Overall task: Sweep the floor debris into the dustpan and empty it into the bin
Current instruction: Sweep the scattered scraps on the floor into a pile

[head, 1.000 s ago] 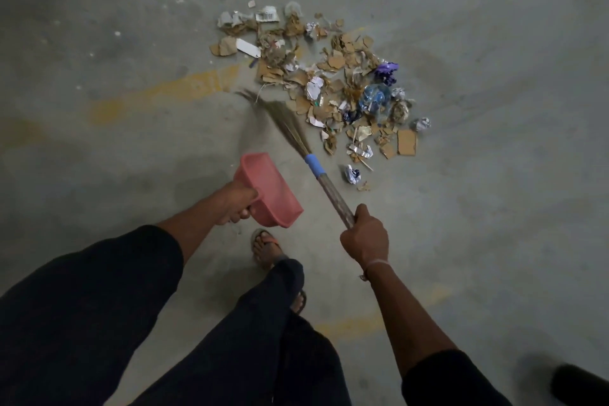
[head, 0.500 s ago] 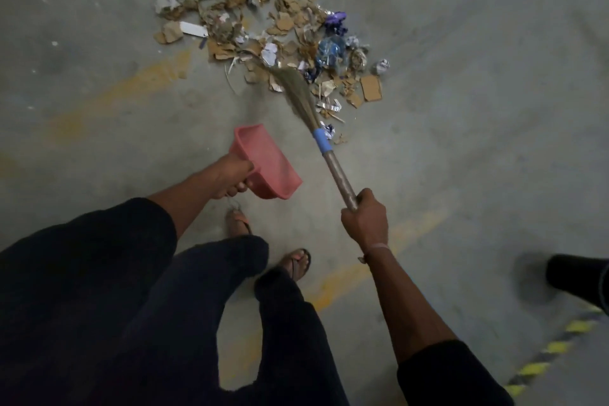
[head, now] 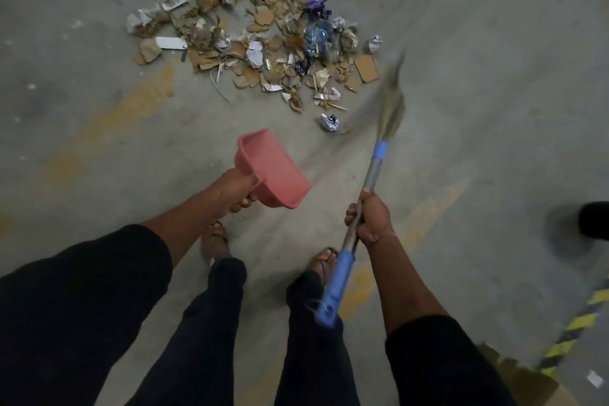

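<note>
A pile of debris [head: 263, 43], cardboard scraps, crumpled paper and blue and purple wrappers, lies on the grey concrete floor ahead of me. One crumpled paper ball [head: 329, 122] sits apart, nearer to me. My left hand [head: 234, 192] grips the handle of a pink dustpan [head: 272, 168], held in the air, mouth tilted up. My right hand [head: 370, 219] grips the metal shaft of a broom [head: 375, 168] with blue bands. Its straw head [head: 392, 102] is blurred, to the right of the pile, by a square cardboard piece [head: 366, 68].
My two sandalled feet [head: 214, 241] stand just behind the hands. Faded yellow paint marks [head: 131, 109] cross the floor. A yellow-black hazard stripe [head: 580, 320] runs at the lower right. A dark shape [head: 593, 219] sits at the right edge. A brown cardboard piece [head: 534, 382] lies bottom right.
The broom head has swung from the pile's near middle out to its right side. The dustpan has stayed raised in my left hand. My view shifted a little.
</note>
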